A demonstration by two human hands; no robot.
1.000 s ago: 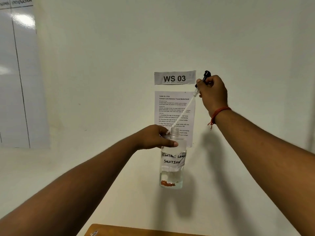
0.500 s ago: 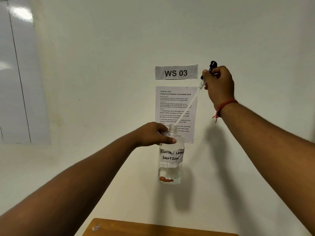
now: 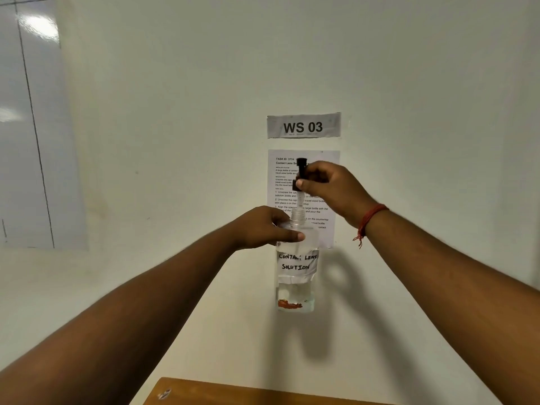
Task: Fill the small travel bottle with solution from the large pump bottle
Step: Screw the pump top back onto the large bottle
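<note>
pump head back over the neck of the large bottle; risks and changes

the left hand (image 3: 264, 228) grips the shoulder of the large pump bottle (image 3: 295, 276), fingers and thumb curled round it just under the open neck (image 3: 297, 215). the bottle is held upright in the air in front of the wall, above the wooden table (image 3: 233, 393); it carries a hand-written "contact lens solution" label and shows only a shallow layer of liquid at the bottom. the right hand (image 3: 330, 190) pinches the black pump head (image 3: 301, 173) directly above the neck, with the clear dip tube (image 3: 300, 200) running down into the opening. the small travel bottle is not in view.

risks, judged from this pose:
- the bottle has no support beneath it, so a slip of the left hand would drop it and spill what is left.
- the thin tube could snag on the rim if the pump head tilts, and could flick drops onto the printed task sheet (image 3: 327, 159) behind.
- with so little liquid showing, the travel bottle may not fill.

changes against the earlier frames: the right hand was raised high and to the right beside the "ws 03" sign (image 3: 304, 126), the tube slanting out of the neck; it has since come down and inward, and the tube now stands nearly vertical. the left hand's grip is unchanged.
</note>
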